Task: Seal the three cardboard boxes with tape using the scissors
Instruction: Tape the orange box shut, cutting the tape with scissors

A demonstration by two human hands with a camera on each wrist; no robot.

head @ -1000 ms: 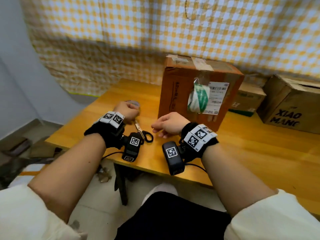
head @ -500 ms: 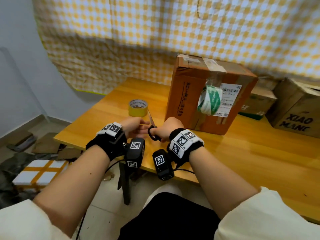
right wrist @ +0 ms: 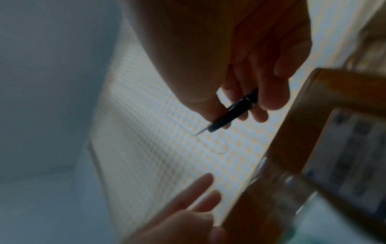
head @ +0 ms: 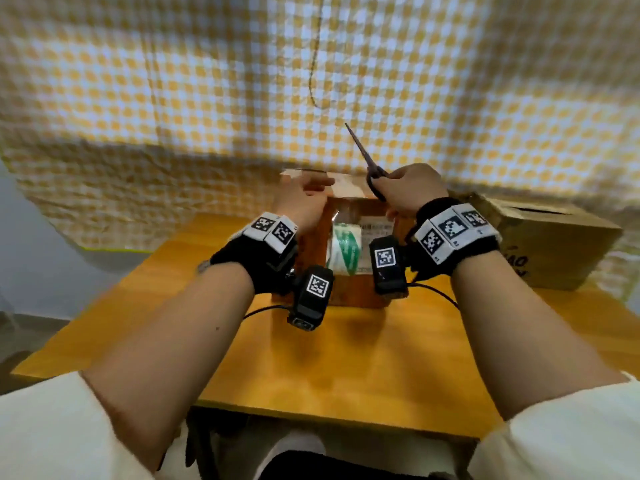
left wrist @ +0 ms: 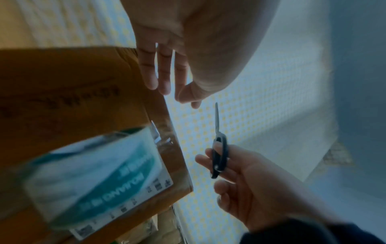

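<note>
A tall brown cardboard box [head: 349, 211] with a green-and-white label [head: 344, 249] stands on the wooden table [head: 346, 358], straight in front of me. My left hand [head: 308, 192] is held over the box's top front edge with its fingers [left wrist: 164, 71] straight and nothing in it; whether it touches the cardboard I cannot tell. My right hand [head: 398, 192] grips the black handles of the scissors [head: 367, 157] at the box's top right, blades together and pointing up and to the left. The scissors [left wrist: 218, 148] also show in the left wrist view. No tape roll shows.
A second cardboard box [head: 540, 244] with printed letters stands at the table's right rear. A yellow checked cloth [head: 311, 81] hangs close behind the boxes. The table's near edge [head: 311, 410] runs just above my lap, and the floor lies to the left.
Both hands rose from the table to the top of the box, the right one carrying the scissors up. The view moved closer to the box, and the yellow tape roll dropped out of sight.
</note>
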